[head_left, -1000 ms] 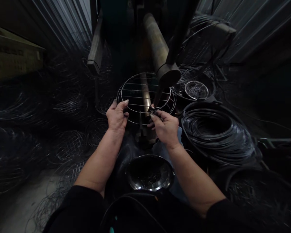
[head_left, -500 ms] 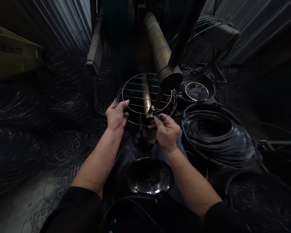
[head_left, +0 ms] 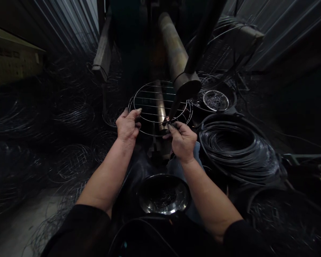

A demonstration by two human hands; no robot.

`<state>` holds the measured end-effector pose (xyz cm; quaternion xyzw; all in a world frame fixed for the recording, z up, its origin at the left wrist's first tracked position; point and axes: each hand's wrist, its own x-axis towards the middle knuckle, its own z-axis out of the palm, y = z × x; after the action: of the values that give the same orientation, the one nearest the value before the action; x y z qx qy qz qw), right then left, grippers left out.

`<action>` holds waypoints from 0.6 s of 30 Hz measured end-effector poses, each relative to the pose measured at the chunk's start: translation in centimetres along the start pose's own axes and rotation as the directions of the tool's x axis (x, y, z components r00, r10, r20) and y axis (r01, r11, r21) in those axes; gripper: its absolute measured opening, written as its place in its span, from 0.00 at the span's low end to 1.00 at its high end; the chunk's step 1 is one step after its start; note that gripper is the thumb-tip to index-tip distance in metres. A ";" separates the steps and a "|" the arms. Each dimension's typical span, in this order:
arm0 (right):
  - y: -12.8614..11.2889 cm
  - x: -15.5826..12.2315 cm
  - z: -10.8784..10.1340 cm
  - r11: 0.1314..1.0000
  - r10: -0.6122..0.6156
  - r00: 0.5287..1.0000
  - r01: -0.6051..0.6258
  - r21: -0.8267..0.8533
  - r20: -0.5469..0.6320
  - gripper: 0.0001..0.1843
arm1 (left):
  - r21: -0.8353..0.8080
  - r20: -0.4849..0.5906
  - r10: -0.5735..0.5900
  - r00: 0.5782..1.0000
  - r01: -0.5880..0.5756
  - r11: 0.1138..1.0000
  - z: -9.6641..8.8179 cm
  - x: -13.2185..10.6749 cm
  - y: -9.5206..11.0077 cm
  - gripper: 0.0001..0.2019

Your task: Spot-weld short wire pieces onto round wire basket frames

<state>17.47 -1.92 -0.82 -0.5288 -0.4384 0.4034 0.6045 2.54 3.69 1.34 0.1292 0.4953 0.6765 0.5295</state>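
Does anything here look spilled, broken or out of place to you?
Only the heap at left: round wire frames lie in a loose tangle, spreading onto the pale floor, which looks untidy. The wire rack in the left hand looks evenly round, with no break visible, though dim light hides detail.

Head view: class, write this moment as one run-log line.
left hand: grips wire rack at left | right hand: at near rim, hold unclear | shiny bowl: between forearms | wire coil: right
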 end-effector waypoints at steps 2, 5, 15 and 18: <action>-0.1 0.1 0.0 1.000 -0.002 1.000 0.002 0.003 0.005 0.10 | -0.002 -0.008 0.000 1.000 0.000 1.000 0.1 0.0 0.0 0.22; -0.1 0.1 0.0 1.000 -0.001 1.000 0.001 0.020 0.002 0.09 | 0.005 -0.018 0.003 1.000 -0.003 1.000 0.1 0.0 -0.1 0.21; 0.3 0.3 0.6 0.994 0.029 1.000 -0.028 0.103 -0.004 0.07 | -0.007 -0.018 0.056 0.998 -0.056 0.998 -0.2 0.2 -0.7 0.18; 0.1 0.1 0.2 0.993 0.016 1.000 -0.017 0.114 0.008 0.09 | 0.029 0.002 0.069 0.998 -0.069 0.997 -0.3 0.0 -0.6 0.16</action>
<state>17.32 -1.71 -0.90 -0.4955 -0.4123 0.4349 0.6287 2.66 3.47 0.73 0.1542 0.4999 0.6871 0.5042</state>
